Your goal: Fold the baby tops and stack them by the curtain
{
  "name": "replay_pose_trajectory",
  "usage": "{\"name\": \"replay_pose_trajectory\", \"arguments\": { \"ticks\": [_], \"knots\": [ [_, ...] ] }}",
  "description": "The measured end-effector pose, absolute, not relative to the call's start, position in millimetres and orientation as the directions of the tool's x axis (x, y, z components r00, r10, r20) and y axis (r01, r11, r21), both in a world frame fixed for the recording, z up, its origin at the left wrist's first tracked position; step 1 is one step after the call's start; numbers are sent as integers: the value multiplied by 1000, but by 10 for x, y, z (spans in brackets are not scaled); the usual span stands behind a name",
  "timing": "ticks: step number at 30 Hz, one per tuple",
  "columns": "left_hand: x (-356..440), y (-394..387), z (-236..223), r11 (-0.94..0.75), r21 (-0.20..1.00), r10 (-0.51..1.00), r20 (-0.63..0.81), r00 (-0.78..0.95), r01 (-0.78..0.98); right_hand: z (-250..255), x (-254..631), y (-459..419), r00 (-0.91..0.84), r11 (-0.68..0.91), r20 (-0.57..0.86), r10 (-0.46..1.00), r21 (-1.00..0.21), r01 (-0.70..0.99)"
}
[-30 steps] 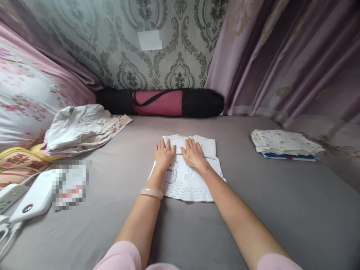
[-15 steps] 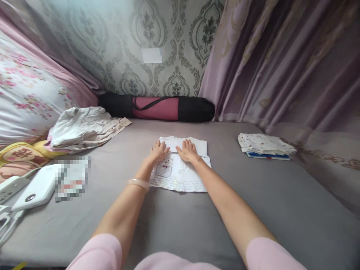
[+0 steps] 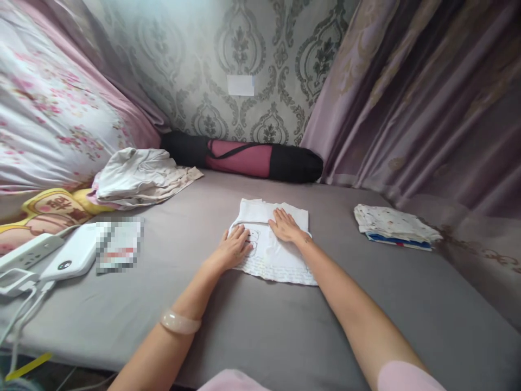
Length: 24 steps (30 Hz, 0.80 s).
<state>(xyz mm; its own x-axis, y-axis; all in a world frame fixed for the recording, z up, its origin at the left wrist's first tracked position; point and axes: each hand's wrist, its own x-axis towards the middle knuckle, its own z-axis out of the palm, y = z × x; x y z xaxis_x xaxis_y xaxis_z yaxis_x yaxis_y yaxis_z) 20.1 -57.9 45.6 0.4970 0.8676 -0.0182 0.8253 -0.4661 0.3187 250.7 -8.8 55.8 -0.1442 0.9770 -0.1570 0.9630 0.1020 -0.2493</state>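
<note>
A white child's shirt (image 3: pixel 285 260) with a line-drawn bear and rows of small print lies partly folded on the grey bed sheet (image 3: pixel 260 326), its upper part turned down over the front. My left hand (image 3: pixel 233 248) rests flat on the shirt's left side, fingers stretched out and covering part of the bear. Palm down, my right hand (image 3: pixel 285 225) lies open across the edge of the folded-down part, on the right. Neither hand grips the cloth. A pale bangle (image 3: pixel 180 321) circles my left forearm.
At the right lies a stack of folded clothes (image 3: pixel 394 225). Rumpled clothes (image 3: pixel 142 176) are heaped at the left, above a white power bank (image 3: pixel 77 252) and a power strip (image 3: pixel 30 252) with cables. A black and maroon roll bag (image 3: pixel 240 158) lies along the wall.
My left hand has slid down the shirt toward me, from the fold to the bear print. My right hand stays near the fold. The view has turned slightly left.
</note>
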Motion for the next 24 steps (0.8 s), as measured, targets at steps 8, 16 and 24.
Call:
{"name": "replay_pose_trajectory", "arguments": {
  "ticks": [8,16,24],
  "knots": [
    [221,-689,461,-472,246,879,55,474,847,713,2170,76,-201,192,-18,979,-223,956],
    [218,-735,448,-453,210,891,87,445,866,596,2127,170,-195,153,-195,961,-211,966],
    [221,-740,456,-457,176,889,75,451,872,748,1763,379,-226,217,-101,969,-96,971]
  ]
}}
